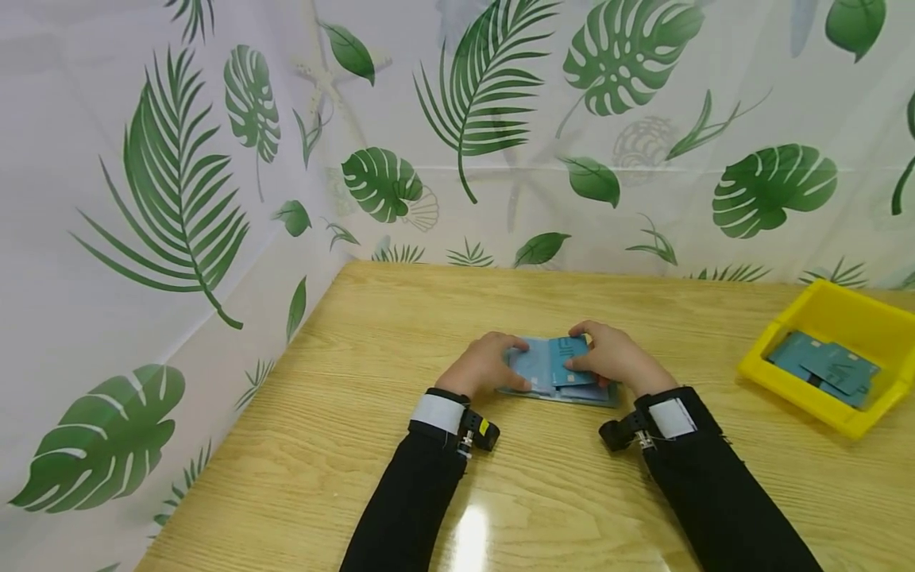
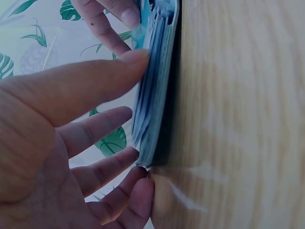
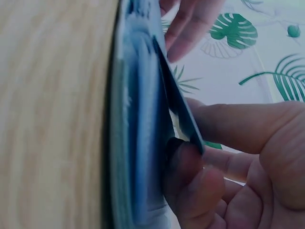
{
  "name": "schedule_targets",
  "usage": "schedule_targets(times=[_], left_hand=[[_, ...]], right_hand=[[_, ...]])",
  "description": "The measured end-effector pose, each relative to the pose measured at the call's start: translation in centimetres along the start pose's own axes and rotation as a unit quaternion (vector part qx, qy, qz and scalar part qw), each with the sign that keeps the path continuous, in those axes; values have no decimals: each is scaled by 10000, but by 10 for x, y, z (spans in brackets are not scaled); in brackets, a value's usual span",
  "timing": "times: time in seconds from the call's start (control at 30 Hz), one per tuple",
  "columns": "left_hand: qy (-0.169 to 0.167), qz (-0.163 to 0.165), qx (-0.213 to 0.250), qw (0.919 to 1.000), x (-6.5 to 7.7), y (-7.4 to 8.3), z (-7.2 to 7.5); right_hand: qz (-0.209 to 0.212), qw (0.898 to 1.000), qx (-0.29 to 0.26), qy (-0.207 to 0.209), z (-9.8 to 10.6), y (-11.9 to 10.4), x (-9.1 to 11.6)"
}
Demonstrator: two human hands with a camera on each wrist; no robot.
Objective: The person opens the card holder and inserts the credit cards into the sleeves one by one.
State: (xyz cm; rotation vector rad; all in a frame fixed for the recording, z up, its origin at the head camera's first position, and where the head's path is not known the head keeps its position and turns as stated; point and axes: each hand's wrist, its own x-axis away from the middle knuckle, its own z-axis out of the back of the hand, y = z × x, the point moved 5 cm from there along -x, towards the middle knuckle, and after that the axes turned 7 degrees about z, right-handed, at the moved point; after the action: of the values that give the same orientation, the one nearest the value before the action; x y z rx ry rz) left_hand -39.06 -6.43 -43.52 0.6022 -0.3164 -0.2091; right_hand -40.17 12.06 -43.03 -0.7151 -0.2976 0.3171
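Observation:
A small card holder [image 1: 532,367] with clear sleeve pages lies spread on the wooden table. My left hand [image 1: 488,365] rests at its left side, thumb at the near edge and fingertips by the far edge. In the left wrist view the thumb [image 2: 105,81] lies fairly straight against the stacked sleeves [image 2: 151,90]. Over the right half, my right hand [image 1: 620,359] pinches a blue card [image 1: 569,361] between thumb and fingers. Seen from the right wrist, this card [image 3: 181,102] tilts away from the pages, its upper end close against the sleeves.
To the right stands a yellow bin [image 1: 793,401] with several blue-green cards [image 1: 836,369] in it. A white cloth with green leaf prints [image 1: 472,103] hangs behind the table [image 1: 543,492] and along its left side.

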Motion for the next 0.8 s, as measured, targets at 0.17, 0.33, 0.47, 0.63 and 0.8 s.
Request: schedule_targets(times=[0.17,0.33,0.47,0.63,0.8], left_hand=[[19,9,-92,10000,-1,-1,-1],[35,28,-195,9998,-1,-1,-2],[69,28,-172,9998,0,-1,-2],[67,52,-202,9998,0,-2,-2],[80,77,-271,9996,0,-1,0]], right_hand=[[86,9995,293,-44,-8,-7,-2],[237,9977,637,-31,-13,-16,-3],[622,9952,754,-50,-20,-24,-3],[841,9928,837,-180,-25,-29,-2],[439,9961,623,-453,-12,-26,4]])
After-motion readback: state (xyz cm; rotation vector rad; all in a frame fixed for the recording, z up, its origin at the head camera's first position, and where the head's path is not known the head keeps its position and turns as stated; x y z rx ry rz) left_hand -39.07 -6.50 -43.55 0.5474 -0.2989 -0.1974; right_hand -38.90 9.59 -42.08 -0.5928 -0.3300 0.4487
